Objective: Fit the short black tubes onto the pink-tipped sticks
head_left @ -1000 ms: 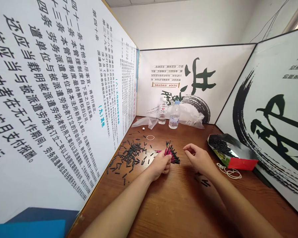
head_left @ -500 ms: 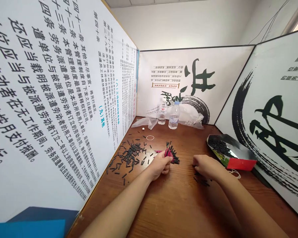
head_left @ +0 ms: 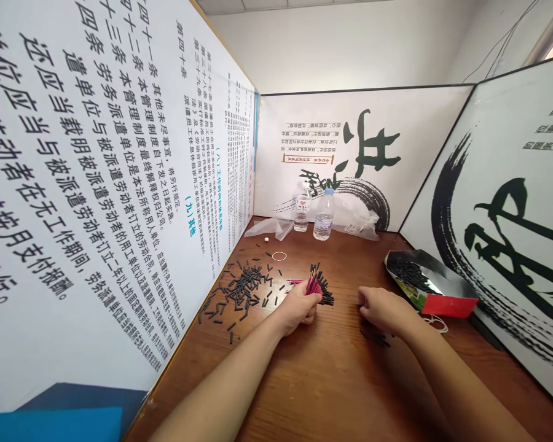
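My left hand [head_left: 301, 307] is closed around a bundle of thin pink sticks [head_left: 312, 285], several of them with dark ends pointing up. Just beyond it, more black-ended sticks [head_left: 326, 293] lie in a heap on the table. To the right, my right hand [head_left: 378, 305] is low over the tabletop with its fingers curled together; whatever they pinch is hidden. Short black tubes [head_left: 373, 336] lie beneath and in front of that hand. A larger scatter of the same black pieces [head_left: 245, 285] spreads to the left of my left hand.
An opened bag [head_left: 431, 279] with black pieces inside lies at the right, white rubber bands [head_left: 437, 323] beside it. Two water bottles [head_left: 323, 216] and crumpled clear plastic [head_left: 270, 229] stand or lie at the back. A white ring [head_left: 279, 256] rests behind the scatter. Printed panels enclose the table.
Both hands stay almost in place. The view has shifted very slightly; no piece has visibly been moved, taken or let go.
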A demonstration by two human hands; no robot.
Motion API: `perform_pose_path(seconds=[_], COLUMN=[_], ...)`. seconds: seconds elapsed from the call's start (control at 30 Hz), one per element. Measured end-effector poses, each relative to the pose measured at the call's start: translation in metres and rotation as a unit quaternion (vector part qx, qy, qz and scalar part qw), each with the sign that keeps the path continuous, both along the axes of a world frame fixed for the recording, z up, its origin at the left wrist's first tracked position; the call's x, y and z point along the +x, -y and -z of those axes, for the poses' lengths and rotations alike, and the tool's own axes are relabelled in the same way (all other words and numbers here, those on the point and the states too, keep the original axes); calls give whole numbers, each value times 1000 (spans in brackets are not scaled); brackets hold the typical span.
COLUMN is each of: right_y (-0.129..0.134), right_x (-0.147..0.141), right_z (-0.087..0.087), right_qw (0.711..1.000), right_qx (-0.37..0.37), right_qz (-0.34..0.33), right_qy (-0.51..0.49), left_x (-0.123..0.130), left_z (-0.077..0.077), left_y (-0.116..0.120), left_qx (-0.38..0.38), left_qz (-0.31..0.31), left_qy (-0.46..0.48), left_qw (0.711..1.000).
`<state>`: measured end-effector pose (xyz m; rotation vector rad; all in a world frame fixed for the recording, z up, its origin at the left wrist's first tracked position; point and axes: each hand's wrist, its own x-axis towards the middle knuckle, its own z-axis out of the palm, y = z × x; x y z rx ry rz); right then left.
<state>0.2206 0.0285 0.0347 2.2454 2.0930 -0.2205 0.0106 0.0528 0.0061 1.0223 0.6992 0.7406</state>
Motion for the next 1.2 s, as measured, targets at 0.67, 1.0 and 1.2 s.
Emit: perform_pose_path(seconds=[0.67, 1.0, 1.2], right_y=[-1, 5, 3], right_x=[-54, -75, -76], right_z=[6, 41, 48], right_qw=[875, 792, 764], right_qx=[260, 308, 309], right_qz=[-44, -47, -21], right_qy=[-406, -525, -566], left_x=[-3, -3, -4], left_z=[5, 7, 6], left_y=[-9, -7, -5], left_qx=[-66, -47, -26], left_qz=[35, 9, 8], left_qy=[65, 86, 82], left_qw=[995, 995, 996])
